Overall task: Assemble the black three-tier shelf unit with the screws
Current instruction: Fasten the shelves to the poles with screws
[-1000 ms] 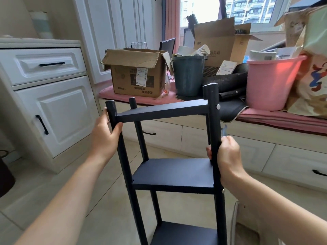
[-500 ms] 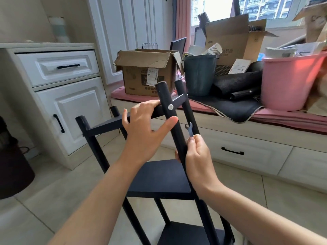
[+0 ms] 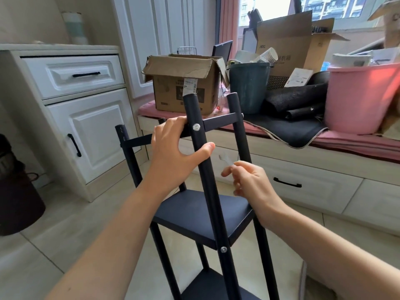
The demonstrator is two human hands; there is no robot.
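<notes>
The black three-tier shelf unit (image 3: 201, 211) stood on the floor before the person, its near post running from six o'clock up to twelve. The left hand (image 3: 173, 152) gripped the top tier's edge beside the screw (image 3: 196, 127). The right hand (image 3: 249, 182) pinched a small wrench (image 3: 225, 160), the screw lying at its eleven o'clock, nearer the left.

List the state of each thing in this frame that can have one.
Shelf unit: standing, tilted, screws in the near post.
Left hand: grips the top shelf edge and near post.
Right hand: pinches a small wrench.
Cardboard box: flaps open.
Cabinet drawer: closed.
Cabinet door: closed.
</notes>
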